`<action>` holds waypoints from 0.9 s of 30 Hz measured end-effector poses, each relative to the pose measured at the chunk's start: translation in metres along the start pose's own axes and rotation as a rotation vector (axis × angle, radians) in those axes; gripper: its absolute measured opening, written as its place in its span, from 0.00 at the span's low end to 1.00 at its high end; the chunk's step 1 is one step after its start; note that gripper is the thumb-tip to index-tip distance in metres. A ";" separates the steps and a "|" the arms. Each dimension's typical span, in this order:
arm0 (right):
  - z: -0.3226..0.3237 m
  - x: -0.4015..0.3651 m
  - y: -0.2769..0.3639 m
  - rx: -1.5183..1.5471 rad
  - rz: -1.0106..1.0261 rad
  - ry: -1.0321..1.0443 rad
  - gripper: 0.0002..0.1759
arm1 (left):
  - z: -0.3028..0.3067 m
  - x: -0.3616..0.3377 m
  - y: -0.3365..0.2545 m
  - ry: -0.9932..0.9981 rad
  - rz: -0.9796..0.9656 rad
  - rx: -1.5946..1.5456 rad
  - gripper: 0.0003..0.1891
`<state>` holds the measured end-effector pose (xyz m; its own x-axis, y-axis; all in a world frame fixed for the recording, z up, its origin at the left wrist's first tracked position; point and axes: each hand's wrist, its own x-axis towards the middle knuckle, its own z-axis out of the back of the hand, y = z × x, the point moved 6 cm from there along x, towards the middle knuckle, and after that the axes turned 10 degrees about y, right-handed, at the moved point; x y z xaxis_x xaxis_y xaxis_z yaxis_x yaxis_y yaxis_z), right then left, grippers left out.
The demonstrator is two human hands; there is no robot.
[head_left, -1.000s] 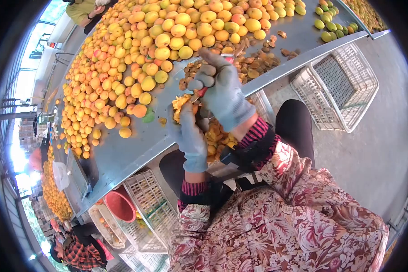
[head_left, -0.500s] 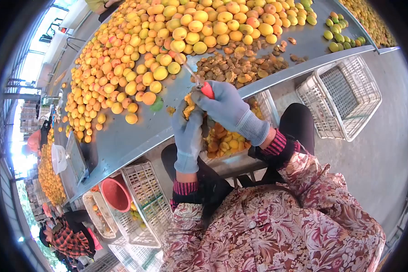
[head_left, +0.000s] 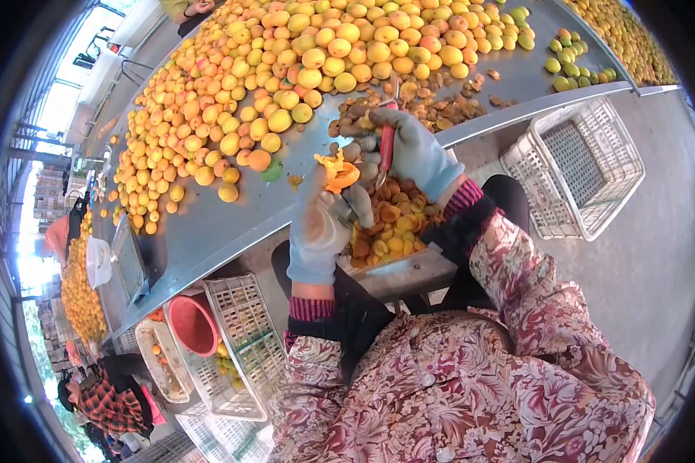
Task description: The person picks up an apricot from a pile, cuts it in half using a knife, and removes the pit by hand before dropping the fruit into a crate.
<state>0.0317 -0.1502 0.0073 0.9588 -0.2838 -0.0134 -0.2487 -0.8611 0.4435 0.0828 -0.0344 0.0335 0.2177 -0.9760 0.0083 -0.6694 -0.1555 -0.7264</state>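
My left hand (head_left: 322, 224), in a grey glove, is closed around a torn-open apricot (head_left: 338, 173) with bright orange flesh showing. Beside it, my gloved right hand (head_left: 418, 150) grips a red-handled metal tool (head_left: 387, 147), whose thin metal end points up toward the pit pile. The right fingertips are close to the apricot, over the table edge. Brown apricot pits (head_left: 448, 108) lie on the metal table just beyond that hand. Below both hands stands a crate of halved apricots (head_left: 398, 239), partly hidden by my left hand.
Whole apricots (head_left: 286, 62) cover much of the metal table (head_left: 201, 247). Greenish fruit (head_left: 571, 65) sits at the right. A white crate (head_left: 587, 170) stands on the floor at right; a red bucket (head_left: 193, 324) in another crate (head_left: 247, 339) is at left. A person (head_left: 116, 397) is at far left.
My hands have moved apart from each other. The tool has turned from pointing up-left to nearly upright, and the opened apricot now shows in my left hand.
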 end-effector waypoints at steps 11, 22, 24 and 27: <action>0.065 0.024 0.030 -0.606 0.121 -0.141 0.15 | 0.026 -0.019 0.016 -0.172 0.063 -0.149 0.23; 0.061 0.024 0.029 -0.691 0.115 -0.125 0.17 | 0.029 -0.056 0.049 -0.083 0.263 -0.349 0.21; 0.058 0.023 0.034 -0.791 0.218 -0.163 0.15 | 0.046 -0.062 0.059 -0.105 0.261 -0.363 0.21; 0.040 0.015 0.032 -0.488 0.080 -0.319 0.14 | 0.051 -0.066 0.064 -0.219 0.232 -0.323 0.19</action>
<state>0.0325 -0.1991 -0.0145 0.8318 -0.5184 -0.1985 -0.1542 -0.5594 0.8145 0.0616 0.0276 -0.0487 0.1577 -0.9407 -0.3003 -0.8981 -0.0102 -0.4397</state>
